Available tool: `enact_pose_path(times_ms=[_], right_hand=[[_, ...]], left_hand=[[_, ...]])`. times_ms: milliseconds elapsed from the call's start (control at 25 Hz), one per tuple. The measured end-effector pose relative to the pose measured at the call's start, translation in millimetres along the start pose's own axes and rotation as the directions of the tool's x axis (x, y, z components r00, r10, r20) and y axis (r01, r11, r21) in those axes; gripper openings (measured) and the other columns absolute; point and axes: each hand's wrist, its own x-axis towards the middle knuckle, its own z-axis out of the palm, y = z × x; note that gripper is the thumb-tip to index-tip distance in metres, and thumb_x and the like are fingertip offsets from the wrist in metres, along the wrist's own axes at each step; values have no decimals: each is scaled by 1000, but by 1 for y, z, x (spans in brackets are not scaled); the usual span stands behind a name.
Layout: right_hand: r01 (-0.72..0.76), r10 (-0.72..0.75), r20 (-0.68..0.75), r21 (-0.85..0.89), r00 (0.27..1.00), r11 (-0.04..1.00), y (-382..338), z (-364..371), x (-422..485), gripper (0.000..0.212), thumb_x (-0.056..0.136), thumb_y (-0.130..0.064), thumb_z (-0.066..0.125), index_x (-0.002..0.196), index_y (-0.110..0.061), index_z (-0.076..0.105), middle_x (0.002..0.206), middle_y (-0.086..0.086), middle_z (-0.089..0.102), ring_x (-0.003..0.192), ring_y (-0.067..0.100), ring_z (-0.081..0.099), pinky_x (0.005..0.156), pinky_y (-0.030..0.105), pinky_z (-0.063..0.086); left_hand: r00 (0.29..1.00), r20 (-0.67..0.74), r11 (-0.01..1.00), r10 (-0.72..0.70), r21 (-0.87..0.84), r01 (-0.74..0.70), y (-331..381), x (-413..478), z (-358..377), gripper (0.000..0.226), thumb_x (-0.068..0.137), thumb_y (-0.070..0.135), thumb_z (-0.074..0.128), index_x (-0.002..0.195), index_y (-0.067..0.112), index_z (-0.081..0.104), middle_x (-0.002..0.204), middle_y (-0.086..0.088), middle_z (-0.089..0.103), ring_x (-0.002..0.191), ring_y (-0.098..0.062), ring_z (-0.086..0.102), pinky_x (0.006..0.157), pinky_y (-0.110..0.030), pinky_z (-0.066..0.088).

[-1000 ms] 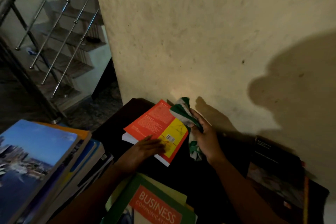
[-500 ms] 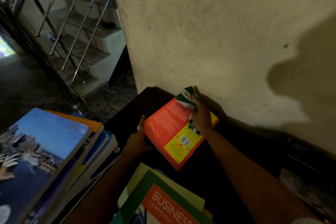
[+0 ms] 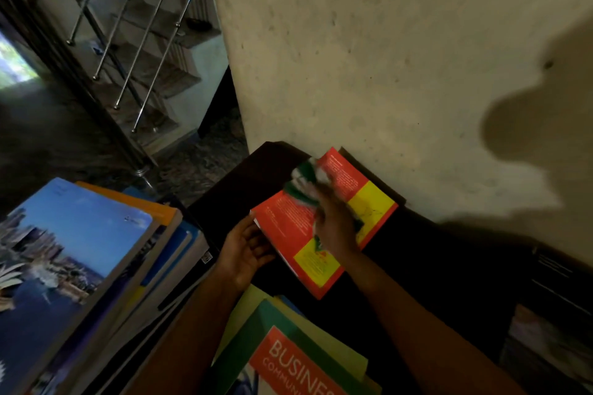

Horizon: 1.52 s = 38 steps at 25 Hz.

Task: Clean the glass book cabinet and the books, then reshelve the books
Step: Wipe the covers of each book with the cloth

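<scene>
A red and yellow book [image 3: 290, 228] lies flat on a dark surface [image 3: 433, 263] against the wall. My right hand [image 3: 335, 221] presses a green and white cloth [image 3: 303, 181] onto the book's cover; hand and cloth are blurred. My left hand [image 3: 244, 247] grips the book's near left edge, fingers curled under it. The glass cabinet is not in view.
A tall stack of books [image 3: 83, 253] with a blue city cover stands at the left. A green and red "Business" book [image 3: 288, 359] lies at the bottom centre over yellow-green sheets. Dark books [image 3: 552, 314] sit at the right. A staircase with a metal railing [image 3: 128, 42] is behind left.
My right hand has swept the cloth from the book's far corner across its cover. My left hand has shifted from the cover to the book's left edge.
</scene>
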Motion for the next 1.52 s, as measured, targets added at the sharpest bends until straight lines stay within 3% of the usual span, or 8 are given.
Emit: enact_pose_path(times_ms=[360,520,720,960,1080,1200,1360,1520], right_hand=[[-91,-118,447,420,887,903,-30,-13,-62,49,90,3,48,130,-26,47,135,-7,49,127,1,43,107,23,37],[-257,163,221,516,962,817,-35,-64,-57,44,92,-5,51,120,-39,49,123,-13,56,119,7,52,98,21,45],[-162,251,-149,443,957,882,-48,-170,-73,44,92,0,51,116,-38,49,124,-15,53,120,7,49,97,12,39],[-131,306,-274,513,912,848,-55,-245,-121,52,94,-6,49,107,-57,53,127,-14,55,121,12,51,106,36,39],[-138,282,-285,436,916,889,-50,-243,-148,52,94,-7,50,112,-55,52,135,-7,51,127,15,47,108,38,37],[-175,291,-257,395,922,902,-46,-239,-168,44,94,-4,48,128,-32,47,132,-7,50,126,11,45,101,22,40],[-236,319,-205,346,926,908,-42,-234,-181,46,94,0,47,136,-18,45,129,-8,48,121,4,41,90,8,36],[-309,377,-174,320,910,896,-42,-220,-181,47,93,0,48,136,-16,45,136,2,49,126,13,43,104,23,36]], left_hand=[[984,176,976,-9,-213,47,-1,0,-3,67,86,66,36,108,12,69,106,-20,68,90,-34,68,81,-44,48],[989,36,985,140,93,-143,-7,-6,24,24,92,25,54,104,7,63,118,-23,62,85,-28,65,74,-38,53],[896,189,889,403,152,-432,-1,-38,69,40,87,35,60,121,14,58,109,-12,67,97,-26,66,81,-42,54],[529,530,295,663,465,-835,-39,-90,129,34,92,5,52,123,14,60,116,-7,65,104,-14,58,88,-3,37],[428,869,-15,247,445,-895,-92,-96,138,52,85,37,35,128,16,56,137,-7,52,131,-25,42,106,-20,23],[515,835,-444,-192,394,-805,-132,-81,135,64,84,55,28,140,26,40,152,3,28,144,-20,16,111,-29,9],[516,830,-317,-212,441,-840,-159,-85,131,44,91,26,48,129,4,55,133,-17,53,123,-37,49,99,-39,41],[657,743,-73,-122,654,-753,-140,-99,141,42,93,17,56,133,9,51,136,-12,52,125,-24,49,97,-22,32]])
